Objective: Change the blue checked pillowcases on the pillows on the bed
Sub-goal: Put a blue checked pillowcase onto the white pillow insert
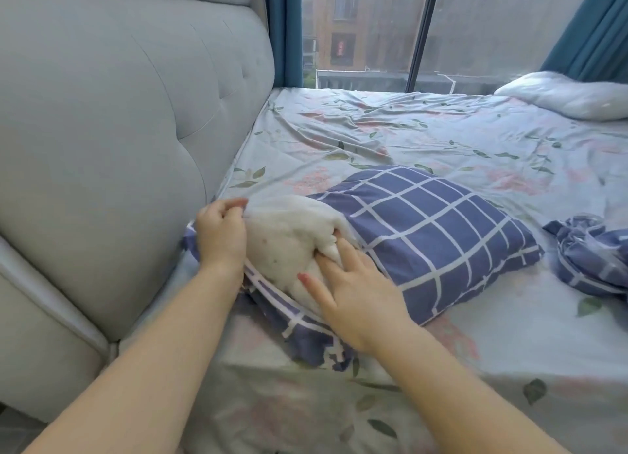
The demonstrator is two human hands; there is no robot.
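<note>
A pillow lies near the bed's front left, next to the headboard. Its blue checked pillowcase (pixel 428 229) covers the right part, and the white inner pillow (pixel 289 236) bulges out of the open left end. My left hand (pixel 221 236) grips the pillowcase's open edge at the pillow's left side. My right hand (pixel 350 283) rests on the pillow at the opening, with its fingertips digging into the white stuffing. A second blue checked pillowcase (pixel 591 253) lies crumpled at the right edge. A bare white pillow (pixel 571 95) sits at the far right.
The bed carries a pale floral sheet (pixel 424 130), wrinkled in the middle. A grey padded headboard (pixel 119 130) runs along the left. Behind the bed stands a large window (pixel 367 28) with teal curtains (pixel 283 28) on both sides.
</note>
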